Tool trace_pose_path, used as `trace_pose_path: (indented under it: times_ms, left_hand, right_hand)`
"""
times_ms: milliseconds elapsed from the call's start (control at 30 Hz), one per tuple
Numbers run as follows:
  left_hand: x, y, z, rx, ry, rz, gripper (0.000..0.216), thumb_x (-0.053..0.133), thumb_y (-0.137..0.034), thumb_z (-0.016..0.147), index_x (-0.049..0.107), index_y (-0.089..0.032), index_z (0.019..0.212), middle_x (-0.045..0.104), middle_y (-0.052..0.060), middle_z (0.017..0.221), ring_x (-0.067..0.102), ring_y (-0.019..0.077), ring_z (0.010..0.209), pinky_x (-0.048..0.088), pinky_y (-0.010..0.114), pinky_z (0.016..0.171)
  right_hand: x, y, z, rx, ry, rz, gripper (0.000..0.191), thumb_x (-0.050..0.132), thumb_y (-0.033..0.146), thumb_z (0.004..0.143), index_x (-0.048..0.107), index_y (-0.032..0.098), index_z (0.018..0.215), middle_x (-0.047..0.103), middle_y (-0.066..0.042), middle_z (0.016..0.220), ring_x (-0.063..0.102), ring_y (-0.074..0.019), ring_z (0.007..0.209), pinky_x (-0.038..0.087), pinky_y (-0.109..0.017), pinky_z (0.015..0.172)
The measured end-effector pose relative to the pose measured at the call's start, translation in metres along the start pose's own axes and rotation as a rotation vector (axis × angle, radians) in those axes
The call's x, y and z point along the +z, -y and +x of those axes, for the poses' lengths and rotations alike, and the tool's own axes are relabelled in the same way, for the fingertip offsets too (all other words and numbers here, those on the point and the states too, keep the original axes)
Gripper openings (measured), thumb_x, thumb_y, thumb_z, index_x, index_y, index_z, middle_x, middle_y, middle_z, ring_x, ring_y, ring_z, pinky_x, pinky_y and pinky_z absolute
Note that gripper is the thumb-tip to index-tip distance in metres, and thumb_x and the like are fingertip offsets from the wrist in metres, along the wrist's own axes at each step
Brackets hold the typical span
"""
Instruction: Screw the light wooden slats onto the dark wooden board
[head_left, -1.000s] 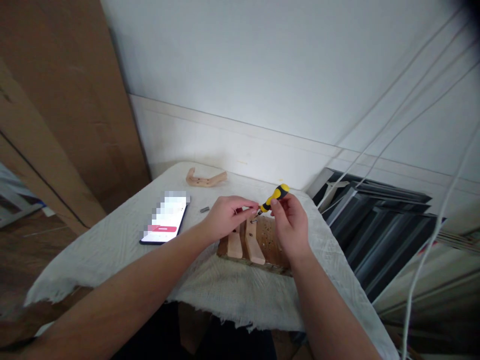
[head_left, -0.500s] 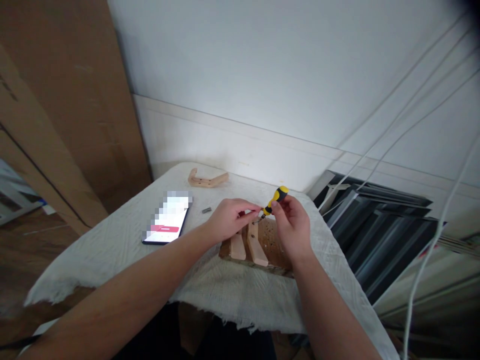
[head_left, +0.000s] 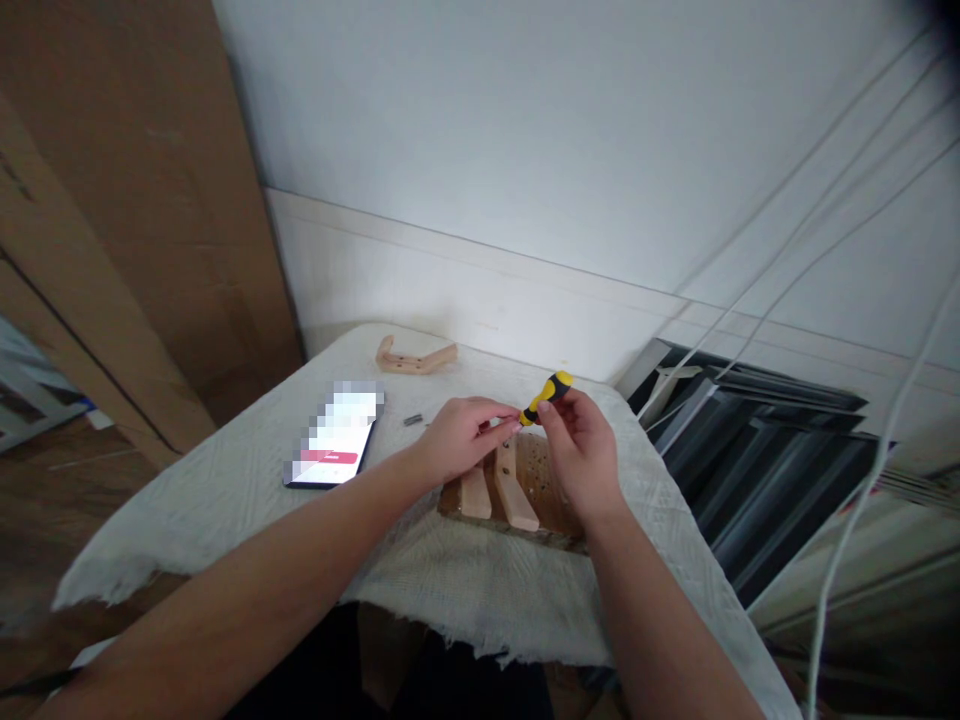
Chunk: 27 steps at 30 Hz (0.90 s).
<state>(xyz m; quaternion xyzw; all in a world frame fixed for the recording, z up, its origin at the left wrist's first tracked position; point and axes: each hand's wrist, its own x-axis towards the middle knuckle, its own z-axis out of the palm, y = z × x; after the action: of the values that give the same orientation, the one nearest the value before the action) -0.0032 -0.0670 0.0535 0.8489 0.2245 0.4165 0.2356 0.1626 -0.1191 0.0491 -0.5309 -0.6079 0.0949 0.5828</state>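
My right hand (head_left: 583, 440) grips a yellow and black screwdriver (head_left: 553, 388), tilted with its tip end down toward the left. Beside that lower end, my left hand (head_left: 469, 435) has its thumb and fingers pinched together. What they hold, if anything, is too small to make out. Below both hands lies a dark wooden block (head_left: 551, 500) dotted with holes. Two pale wooden hooks rest on it: the nearer-to-centre wooden hook (head_left: 516, 500), with dark holes, and a second wooden hook (head_left: 475, 495), partly covered by my left hand.
A smartphone (head_left: 337, 435) with a lit screen lies on the white cloth (head_left: 255, 455) at left. Another wooden hook (head_left: 417, 363) sits farther back, and small metal pieces (head_left: 412, 420) lie near my left hand. Dark panels (head_left: 780, 470) lean at right, near white cables (head_left: 862, 500).
The screwdriver has shifted slightly left and down, its lower end now against my left fingertips. My right hand moved with it. My left hand stays almost in place.
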Motion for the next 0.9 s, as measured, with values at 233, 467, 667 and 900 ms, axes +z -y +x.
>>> trace_pose_path:
  times_ms: [233,467,667,900]
  left_hand:
    - [0.004,0.003,0.001,-0.048,-0.026,0.026,0.017,0.062,-0.027,0.085,0.071,-0.015,0.093,0.073,0.005,0.086,0.062,0.0124,0.068,0.047,0.022,0.065]
    - [0.004,0.002,0.002,-0.068,-0.034,0.027,0.015,0.062,-0.025,0.084,0.071,-0.015,0.091,0.072,0.003,0.081,0.061,0.0114,0.064,0.047,0.022,0.063]
    - [0.006,0.003,0.001,-0.075,-0.067,-0.008,0.025,0.064,-0.032,0.083,0.07,-0.016,0.101,0.073,0.004,0.083,0.06,0.0105,0.059,0.047,0.022,0.06]
    - [0.005,0.001,0.002,-0.05,-0.067,0.005,0.021,0.061,-0.029,0.085,0.071,-0.017,0.099,0.074,0.004,0.086,0.062,0.011,0.063,0.046,0.021,0.06]
  right_hand:
    - [0.001,0.0,0.001,-0.012,0.016,0.022,0.024,0.057,0.039,0.086,0.059,0.021,0.101,0.066,-0.007,0.092,0.062,-0.0202,0.083,0.051,-0.04,0.078]
    - [0.0,0.007,0.001,-0.054,0.121,-0.063,0.024,0.052,0.04,0.089,0.062,0.019,0.096,0.069,-0.008,0.094,0.063,-0.0229,0.09,0.049,-0.039,0.08]
    - [0.0,0.008,0.001,-0.118,0.133,-0.16,0.024,0.047,0.037,0.092,0.063,0.02,0.098,0.069,-0.009,0.094,0.064,-0.0242,0.09,0.049,-0.038,0.078]
    - [0.0,0.009,0.002,-0.21,0.133,-0.241,0.022,0.045,0.035,0.093,0.062,0.02,0.095,0.067,-0.009,0.091,0.062,-0.0239,0.087,0.048,-0.038,0.076]
